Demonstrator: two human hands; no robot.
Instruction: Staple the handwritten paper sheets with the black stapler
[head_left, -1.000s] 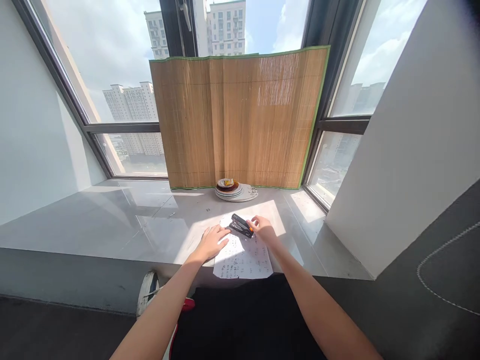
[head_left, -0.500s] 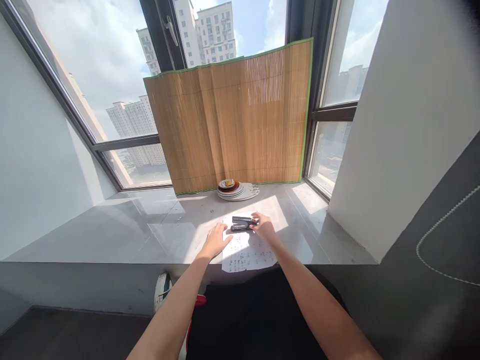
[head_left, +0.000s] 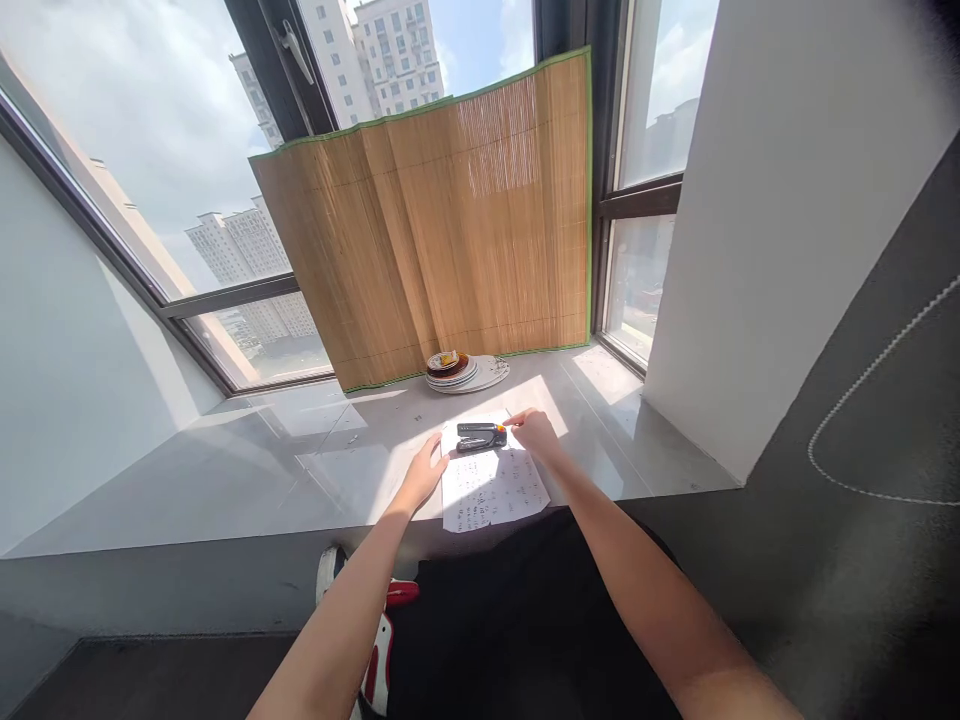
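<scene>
A black stapler (head_left: 481,438) with a small orange patch at its right end lies across the upper part of a handwritten sheet of paper (head_left: 496,490). At the paper's left edge rests my left hand (head_left: 424,470), thumb apart from the fingers, close to the stapler's left end and not around it. My right hand (head_left: 534,432) is at the stapler's right end. Its index finger stretches toward the orange patch while the other fingers curl in; whether the fingertip touches the stapler is too small to tell.
Behind the paper, a stack of plates (head_left: 451,372) with a yellow item on top sits beside an oval plate (head_left: 491,373). A bamboo mat (head_left: 442,230) leans against the window. The tiled sill (head_left: 330,470) ends at a front edge near my legs. A beaded cord (head_left: 832,420) hangs at right.
My right hand has let go of the stapler and now points at its end. My left hand has drawn its spread fingers in along the paper's edge. The view has tilted slightly.
</scene>
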